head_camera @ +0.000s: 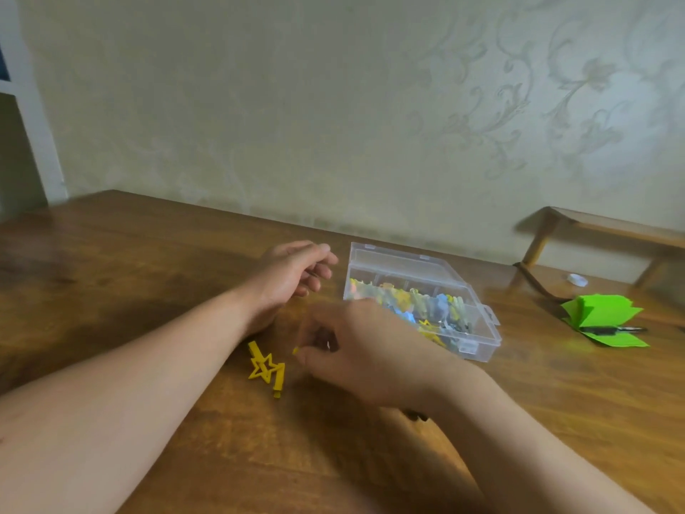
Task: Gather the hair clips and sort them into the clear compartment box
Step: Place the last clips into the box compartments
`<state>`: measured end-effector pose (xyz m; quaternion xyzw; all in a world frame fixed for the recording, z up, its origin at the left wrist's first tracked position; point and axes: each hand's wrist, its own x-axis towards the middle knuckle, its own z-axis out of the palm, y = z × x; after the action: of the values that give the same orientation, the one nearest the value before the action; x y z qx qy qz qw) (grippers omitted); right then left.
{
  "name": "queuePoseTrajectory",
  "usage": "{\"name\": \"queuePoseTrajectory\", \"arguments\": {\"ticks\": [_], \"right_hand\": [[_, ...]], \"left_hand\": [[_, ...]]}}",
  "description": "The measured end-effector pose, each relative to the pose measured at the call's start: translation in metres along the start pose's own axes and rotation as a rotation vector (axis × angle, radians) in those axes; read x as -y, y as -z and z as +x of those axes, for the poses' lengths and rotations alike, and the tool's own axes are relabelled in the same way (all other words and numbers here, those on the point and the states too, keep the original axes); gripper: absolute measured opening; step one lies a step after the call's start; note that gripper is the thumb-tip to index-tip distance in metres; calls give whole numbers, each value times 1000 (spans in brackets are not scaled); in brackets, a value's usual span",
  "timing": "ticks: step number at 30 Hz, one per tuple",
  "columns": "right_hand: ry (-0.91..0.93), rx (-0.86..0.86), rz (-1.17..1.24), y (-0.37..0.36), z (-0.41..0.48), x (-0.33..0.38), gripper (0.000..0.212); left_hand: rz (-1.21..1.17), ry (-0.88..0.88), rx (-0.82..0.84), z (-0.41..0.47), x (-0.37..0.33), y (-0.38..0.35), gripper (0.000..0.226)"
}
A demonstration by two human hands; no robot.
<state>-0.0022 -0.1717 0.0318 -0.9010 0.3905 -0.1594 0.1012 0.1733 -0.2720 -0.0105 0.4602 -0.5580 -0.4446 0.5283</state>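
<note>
A clear compartment box (476, 337) stands open on the wooden table, right of centre, holding several yellow, blue and pale hair clips. Two yellow star-shaped hair clips (266, 369) lie on the table in front of my hands. My right hand (365, 350) hovers just right of them with fingers curled; a small yellow tip shows at its fingertips, and most of that piece is hidden. My left hand (293, 270) rests on the table left of the box, fingers loosely apart and holding nothing.
A stack of green paper (602, 313) with a dark pen on it lies at the right. A small white object (577, 280) and a dark cable sit behind it. A low wooden stand (600, 228) is against the patterned wall.
</note>
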Motion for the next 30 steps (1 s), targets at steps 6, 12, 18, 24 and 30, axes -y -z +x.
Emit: {"name": "queuePoseTrajectory", "arguments": {"ticks": [6, 12, 18, 24, 30], "right_hand": [[-250, -274, 265, 54, -8, -56, 16], [-476, -234, 37, 74, -30, -115, 9], [-487, -48, -49, 70, -30, -117, 7], [-488, -33, -107, 68, -30, -114, 4], [-485, -111, -109, 66, -26, -112, 7]], "left_hand": [[-13, -2, 5, -4, -3, -1, 33], [21, -14, 37, -2, 0, 3, 32], [28, -18, 28, 0, 2, 3, 32], [30, -22, 37, -1, 2, 4, 33], [39, -17, 42, -1, 3, 5, 33]]}}
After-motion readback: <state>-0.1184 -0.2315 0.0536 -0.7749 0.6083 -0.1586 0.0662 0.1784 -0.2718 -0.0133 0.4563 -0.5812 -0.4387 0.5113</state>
